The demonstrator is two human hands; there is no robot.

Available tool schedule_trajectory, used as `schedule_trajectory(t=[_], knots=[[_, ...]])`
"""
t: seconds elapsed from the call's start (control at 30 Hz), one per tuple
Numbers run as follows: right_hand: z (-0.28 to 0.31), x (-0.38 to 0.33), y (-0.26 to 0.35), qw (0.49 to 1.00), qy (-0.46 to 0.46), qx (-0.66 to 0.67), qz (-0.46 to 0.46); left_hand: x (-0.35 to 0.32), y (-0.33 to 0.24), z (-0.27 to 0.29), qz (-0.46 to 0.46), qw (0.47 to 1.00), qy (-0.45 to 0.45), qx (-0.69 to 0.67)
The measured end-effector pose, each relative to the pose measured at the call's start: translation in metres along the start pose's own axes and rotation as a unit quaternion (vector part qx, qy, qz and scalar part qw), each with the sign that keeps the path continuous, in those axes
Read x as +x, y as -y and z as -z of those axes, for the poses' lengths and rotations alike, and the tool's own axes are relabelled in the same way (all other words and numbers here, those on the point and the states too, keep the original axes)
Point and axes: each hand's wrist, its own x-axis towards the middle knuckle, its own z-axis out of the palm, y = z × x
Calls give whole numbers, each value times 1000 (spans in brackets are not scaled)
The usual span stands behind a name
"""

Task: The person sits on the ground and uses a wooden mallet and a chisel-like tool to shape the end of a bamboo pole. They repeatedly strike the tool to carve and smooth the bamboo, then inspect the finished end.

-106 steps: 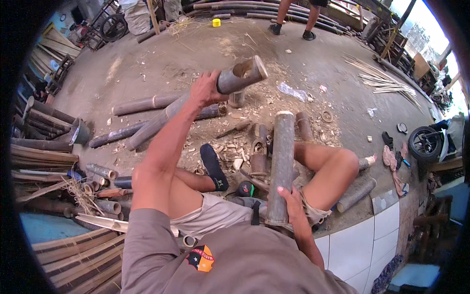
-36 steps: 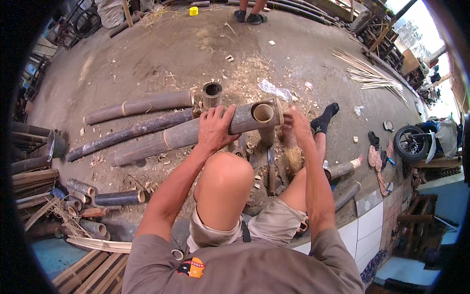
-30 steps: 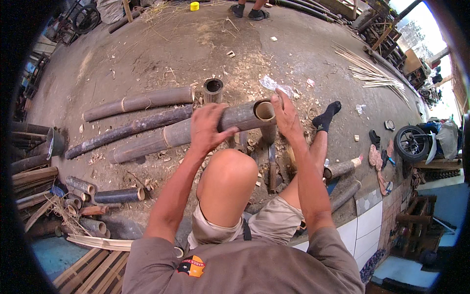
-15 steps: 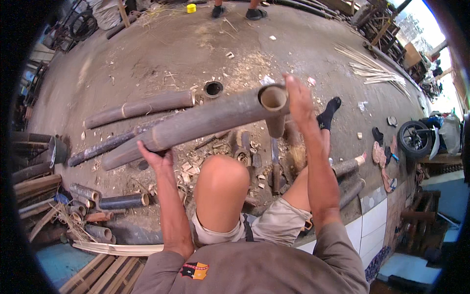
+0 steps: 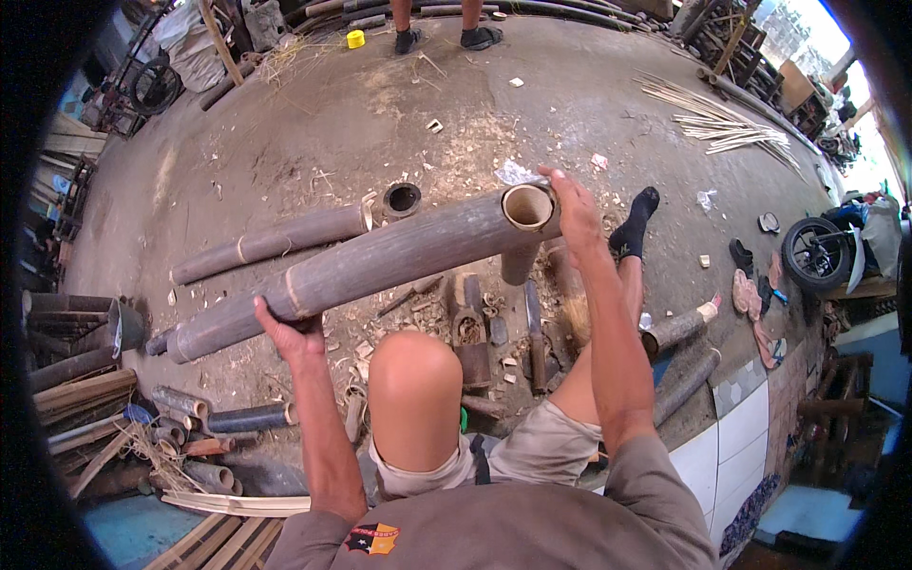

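A long dark bamboo pole (image 5: 380, 261) is lifted off the ground and runs from lower left to upper right. My left hand (image 5: 290, 332) grips it from below near its left end. My right hand (image 5: 573, 211) holds the hollow cut end at the upper right. I am seated, with my left knee (image 5: 413, 366) raised under the pole and my right leg stretched out, its foot in a black sock (image 5: 632, 228). Short bamboo pieces and a dark blade (image 5: 535, 328) lie on the ground between my legs.
Another bamboo pole (image 5: 275, 242) and a short upright hollow section (image 5: 402, 199) lie beyond. Bamboo offcuts (image 5: 199, 418) are piled at the left. A person's feet (image 5: 442, 36) stand at the top. Bamboo strips (image 5: 712, 119), a wheel (image 5: 817, 252) and sandals (image 5: 750, 294) are at the right.
I have picked the long bamboo pole up from the ground; my left hand slid from near the cut end down to its left part, and the pole now hangs higher and closer.
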Motion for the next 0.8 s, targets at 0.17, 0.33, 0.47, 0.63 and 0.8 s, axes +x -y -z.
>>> schedule_trajectory(t=[0.17,0.33,0.47,0.63,0.8], knots=[[48,22,-84,999,-28,-44,-10,-14,29,-22,38,997,-46,43],[20,8,-29,999,2,4,-37,-10,13,-19,-14,997,-65,35],[27,-5,-31,1000,-11,6,-20,5,19,-5,21,996,-51,67],[62,18,-74,902,-164,-359,177,-27,44,-30,10,996,-57,63],[-29,-43,-2,832,65,-449,320,-51,34,-18,-19,998,-13,65]])
